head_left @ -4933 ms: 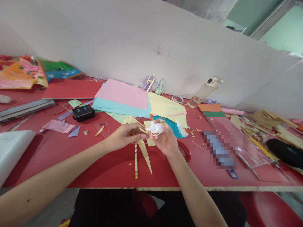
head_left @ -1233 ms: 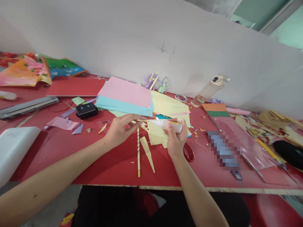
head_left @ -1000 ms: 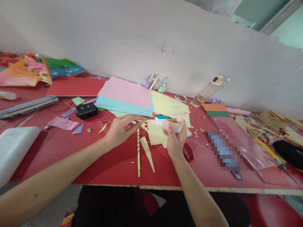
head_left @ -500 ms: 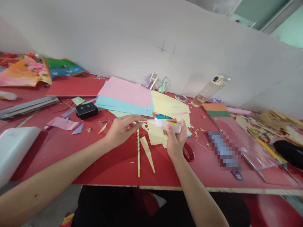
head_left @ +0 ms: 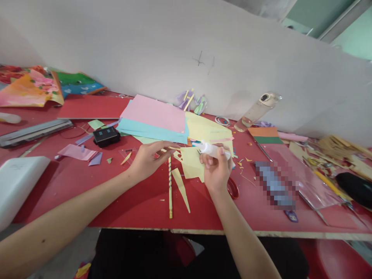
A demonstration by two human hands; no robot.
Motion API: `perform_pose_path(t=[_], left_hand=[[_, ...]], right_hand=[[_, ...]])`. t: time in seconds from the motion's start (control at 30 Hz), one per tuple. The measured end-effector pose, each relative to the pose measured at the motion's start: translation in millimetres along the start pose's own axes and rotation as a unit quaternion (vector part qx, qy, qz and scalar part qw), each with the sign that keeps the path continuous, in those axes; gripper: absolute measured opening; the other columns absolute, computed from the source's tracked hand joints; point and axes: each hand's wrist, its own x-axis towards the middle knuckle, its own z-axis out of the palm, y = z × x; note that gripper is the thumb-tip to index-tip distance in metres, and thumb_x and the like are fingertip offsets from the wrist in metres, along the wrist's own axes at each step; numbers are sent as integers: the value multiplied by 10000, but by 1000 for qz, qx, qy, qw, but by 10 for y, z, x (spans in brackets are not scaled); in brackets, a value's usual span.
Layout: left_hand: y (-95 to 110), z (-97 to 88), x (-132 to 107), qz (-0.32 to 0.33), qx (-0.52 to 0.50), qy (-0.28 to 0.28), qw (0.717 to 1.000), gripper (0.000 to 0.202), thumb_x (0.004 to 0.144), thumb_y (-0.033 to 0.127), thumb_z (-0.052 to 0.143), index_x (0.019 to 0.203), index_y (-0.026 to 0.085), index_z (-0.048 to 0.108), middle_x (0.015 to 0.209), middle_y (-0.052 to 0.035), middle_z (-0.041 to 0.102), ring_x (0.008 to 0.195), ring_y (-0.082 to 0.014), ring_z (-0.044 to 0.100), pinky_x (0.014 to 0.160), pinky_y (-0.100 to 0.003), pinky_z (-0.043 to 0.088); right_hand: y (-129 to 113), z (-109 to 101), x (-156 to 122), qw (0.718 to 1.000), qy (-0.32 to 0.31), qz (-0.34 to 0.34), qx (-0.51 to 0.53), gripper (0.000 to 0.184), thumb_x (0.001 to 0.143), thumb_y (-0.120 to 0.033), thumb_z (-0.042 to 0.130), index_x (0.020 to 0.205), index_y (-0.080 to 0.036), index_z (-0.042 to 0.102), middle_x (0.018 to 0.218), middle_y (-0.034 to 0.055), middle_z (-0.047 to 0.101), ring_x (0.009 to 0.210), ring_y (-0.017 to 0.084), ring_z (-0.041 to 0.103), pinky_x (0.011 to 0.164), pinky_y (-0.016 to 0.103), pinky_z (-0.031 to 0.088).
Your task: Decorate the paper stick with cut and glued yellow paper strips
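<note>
Along a pale wall (head_left: 130, 46) marked with a few pencil strokes, a red desk (head_left: 124, 211) is strewn with craft supplies. Large pink (head_left: 157, 114) and blue sheets (head_left: 154, 131) overlap toward the back, beside a yellow sheet (head_left: 207, 126). A person works at the front edge, both hands raised over the clutter. The right hand (head_left: 216, 170) is wrapped around a white squeeze bottle (head_left: 210, 149), thumb on top and fingers beneath, the nozzle aimed toward the other hand but apart from it. The left hand (head_left: 149, 161) pinches a thin yellow sliver (head_left: 174, 148) between thumb and forefinger, holding it above the desk; the grip is partly hidden. Below lie a cut piece of yellow paper (head_left: 192, 164), a tapered yellow strip (head_left: 181, 190) and, just beside the strip, a patterned pencil (head_left: 170, 190).

The bottle looks light, smooth and yielding, best held around the middle of its body, since a hard squeeze could force out its contents. The sliver, smallest of all, is probably nearly weightless and easily bent, likely to tear or stick if wet, and best taken by one end with the fingertips.
</note>
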Motion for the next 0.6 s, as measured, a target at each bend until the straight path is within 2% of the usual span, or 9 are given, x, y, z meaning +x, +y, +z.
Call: perform_pose_path(t=[0.07,0.17,0.3,0.47,0.6], left_hand=[[2,-6,6,-12,-11,-1,1000,172,884,248,565,986,205,697,942,-31,730,669,-96,659,624,-174,528],[2,-13,10,-30,-38,-1,999,180,879,278,578,993,216,702,912,-23,723,589,-76,619,598,-173,518],[1,-11,10,-52,-85,2,995,178,870,281,590,979,205,709,851,-26,708,566,-73,592,587,-180,510],[24,-8,30,-81,-154,-4,985,153,851,269,613,935,176,700,803,-27,697,571,-75,578,580,-184,506],[47,-11,51,-106,-197,-11,975,131,841,267,627,893,162,686,753,-16,681,568,-75,571,567,-182,501]], right_hand=[[-24,-2,39,999,-1,17,39,127,884,-355,571,941,-244,596,566,-70,442,491,81,429,577,262,433],[-20,-12,76,997,-2,68,43,154,838,-332,624,970,-254,612,745,-29,545,653,98,526,670,274,471],[47,-14,79,990,-18,140,24,166,783,-280,699,924,-231,626,812,-10,585,711,108,552,625,248,479],[68,37,31,985,-80,153,12,217,849,-341,637,1041,-255,582,857,15,666,815,158,624,634,282,521],[62,81,-12,981,-116,156,12,288,847,-305,650,1114,-268,548,976,38,681,946,200,639,650,310,562]])
